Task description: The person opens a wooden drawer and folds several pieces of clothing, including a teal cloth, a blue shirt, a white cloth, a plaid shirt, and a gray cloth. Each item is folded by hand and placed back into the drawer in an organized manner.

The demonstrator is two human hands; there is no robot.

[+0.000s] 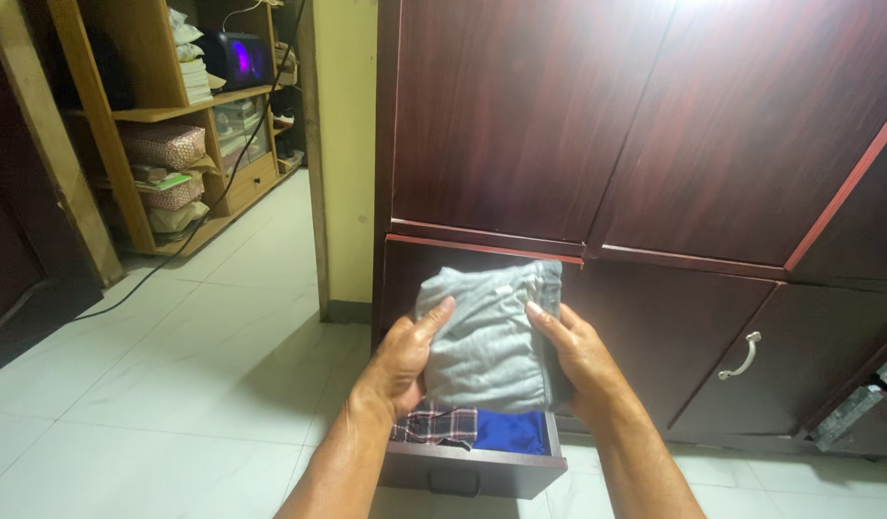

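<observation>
Left hand (402, 360): I see fingers closed around the left edge of the folded grey garment (489, 336), thumb on top.
Right hand (580, 356): clamped on the garment's right edge, thumb across the front.
Garment: held directly above the open drawer (472, 471).
Drawer contents: plaid cloth (434, 423), blue cloth (511, 431) below the garment.

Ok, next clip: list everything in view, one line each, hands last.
folded garment: 1, grey, held over the open drawer
drawer: 1, dark brown, pulled open at the wardrobe's base
plaid cloth: 1, red-checked, in drawer, left
blue cloth: 1, in drawer, right
wardrobe: 1, dark reddish-brown, doors shut
door handle: 1, silver, lower right door
shelf unit: 1, wooden, far left
floor: white tiles
left hand: gripping garment's left side
right hand: gripping garment's right side
</observation>
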